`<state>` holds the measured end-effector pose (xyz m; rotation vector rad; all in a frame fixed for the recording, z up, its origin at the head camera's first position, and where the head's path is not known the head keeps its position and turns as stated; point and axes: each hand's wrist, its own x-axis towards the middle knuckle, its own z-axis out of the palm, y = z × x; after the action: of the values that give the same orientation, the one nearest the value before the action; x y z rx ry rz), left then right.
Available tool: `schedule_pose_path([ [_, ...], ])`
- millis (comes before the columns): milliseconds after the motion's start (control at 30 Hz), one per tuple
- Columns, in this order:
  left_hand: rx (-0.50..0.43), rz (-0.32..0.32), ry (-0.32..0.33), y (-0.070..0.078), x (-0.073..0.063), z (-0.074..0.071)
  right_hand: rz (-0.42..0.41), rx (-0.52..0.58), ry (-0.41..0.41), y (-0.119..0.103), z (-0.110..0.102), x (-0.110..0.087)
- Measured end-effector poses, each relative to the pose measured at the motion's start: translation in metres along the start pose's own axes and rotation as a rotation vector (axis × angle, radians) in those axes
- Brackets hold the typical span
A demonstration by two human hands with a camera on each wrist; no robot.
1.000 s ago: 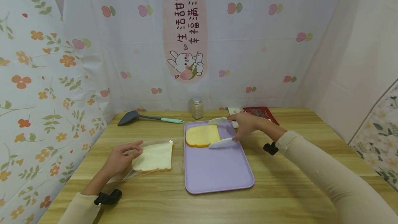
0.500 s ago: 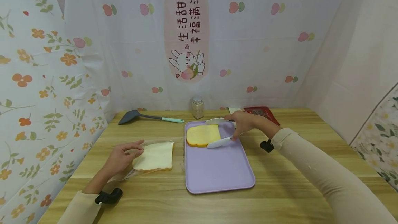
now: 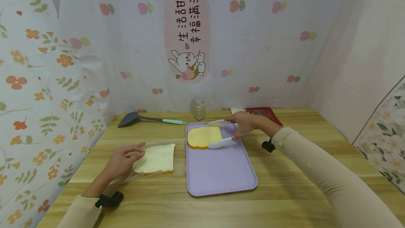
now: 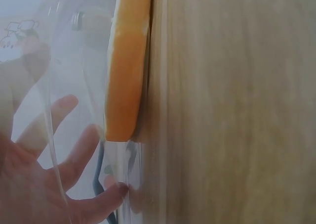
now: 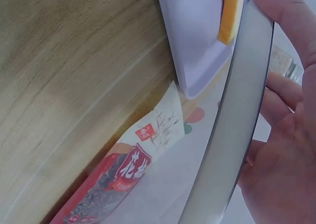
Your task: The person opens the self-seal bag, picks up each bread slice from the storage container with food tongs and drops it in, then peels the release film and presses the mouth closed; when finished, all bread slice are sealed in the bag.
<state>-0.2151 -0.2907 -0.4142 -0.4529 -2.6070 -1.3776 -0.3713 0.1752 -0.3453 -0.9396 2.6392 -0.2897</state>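
My right hand (image 3: 245, 124) grips a pair of white tongs (image 3: 220, 143), whose two flat ends are spread along the far and near sides of a yellowish slice of bread (image 3: 204, 136). That slice lies at the far left of a lilac tray (image 3: 223, 175). In the right wrist view one pale arm of the tongs (image 5: 237, 95) runs along the fingers. To the left, my left hand (image 3: 121, 159) has its fingers at a clear plastic bag (image 3: 180, 157) with a white bread slice (image 3: 156, 159) in it. The left wrist view shows its fingers spread by the clear film (image 4: 54, 135).
A grey spatula (image 3: 129, 119) with a mint handle lies at the back left. Behind the tray stands a small glass jar (image 3: 199, 110) with a metal lid. A red food packet (image 3: 265, 113) lies at the back right, beyond the right hand. Printed cloth hangs behind the table.
My right hand and the tongs have shifted slightly left, so the tong ends reach further along the yellowish slice. The left hand and the bag look the same.
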Motion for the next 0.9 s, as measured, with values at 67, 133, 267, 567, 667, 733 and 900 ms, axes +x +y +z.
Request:
schedule_pose_path([
  [67, 0.008, -0.002, 0.001, 0.0002, 0.0001, 0.0001, -0.007, 0.01, 0.007, 0.0001, -0.0002, 0.0007],
  [133, 0.014, -0.002, -0.001, 0.0001, 0.0004, 0.0003, -0.014, 0.023, 0.016, 0.0001, -0.0007, 0.0013],
  [267, 0.006, -0.003, -0.01, 0.0002, 0.001, 0.0003, -0.026, 0.037, 0.032, -0.0003, -0.0014, 0.002],
  [567, -0.002, 0.005, -0.014, -0.0019, 0.002, 0.0004, -0.006, 0.029, 0.042, -0.0001, -0.0003, 0.0023],
  [667, 0.001, 0.004, -0.017, -0.0034, 0.0019, 0.0008, 0.016, 0.026, 0.011, 0.0001, 0.0014, 0.0018],
  [733, -0.001, 0.003, -0.021, -0.0039, 0.0017, 0.0007, 0.028, 0.02, -0.011, 0.0002, 0.0025, 0.0014],
  [900, 0.012, 0.011, -0.016, -0.0035, 0.0029, -0.0006, 0.034, 0.018, -0.032, 0.0012, 0.0037, -0.0011],
])
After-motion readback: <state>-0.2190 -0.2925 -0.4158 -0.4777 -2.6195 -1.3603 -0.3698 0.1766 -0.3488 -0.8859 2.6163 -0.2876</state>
